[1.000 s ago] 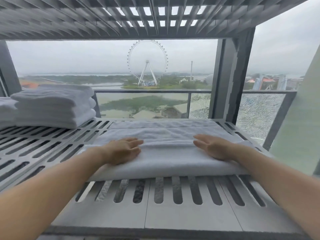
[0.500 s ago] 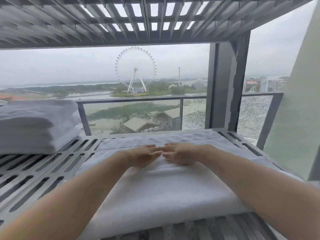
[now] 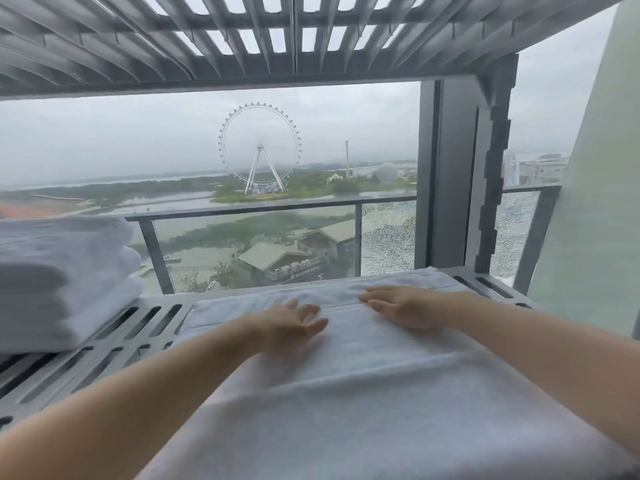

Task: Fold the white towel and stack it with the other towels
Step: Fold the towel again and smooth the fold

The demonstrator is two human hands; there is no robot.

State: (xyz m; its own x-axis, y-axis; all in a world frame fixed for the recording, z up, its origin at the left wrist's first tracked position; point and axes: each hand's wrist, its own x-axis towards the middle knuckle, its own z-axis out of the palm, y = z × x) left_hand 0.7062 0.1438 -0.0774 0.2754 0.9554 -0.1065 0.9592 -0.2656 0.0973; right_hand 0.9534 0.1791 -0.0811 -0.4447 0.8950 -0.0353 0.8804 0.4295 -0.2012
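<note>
The white towel (image 3: 363,393) lies folded flat on the slotted grey shelf (image 3: 104,348), reaching from the near edge to the back. My left hand (image 3: 291,325) rests palm down on its far middle, fingers spread and straight. My right hand (image 3: 401,306) presses flat on the towel a little to the right and farther back, fingers pointing left. A small gap separates the two hands. A stack of folded white towels (image 3: 62,282) sits at the left of the same shelf.
Another slatted shelf (image 3: 277,39) hangs low overhead. A grey upright post (image 3: 464,174) stands at the back right. Behind the shelf are a glass railing (image 3: 263,244) and an open view outdoors. A pale wall or curtain (image 3: 595,216) borders the right side.
Both hands slid from the towel's sides to its middle, then moved farther back and slightly apart. The camera has come closer and lower over the towel.
</note>
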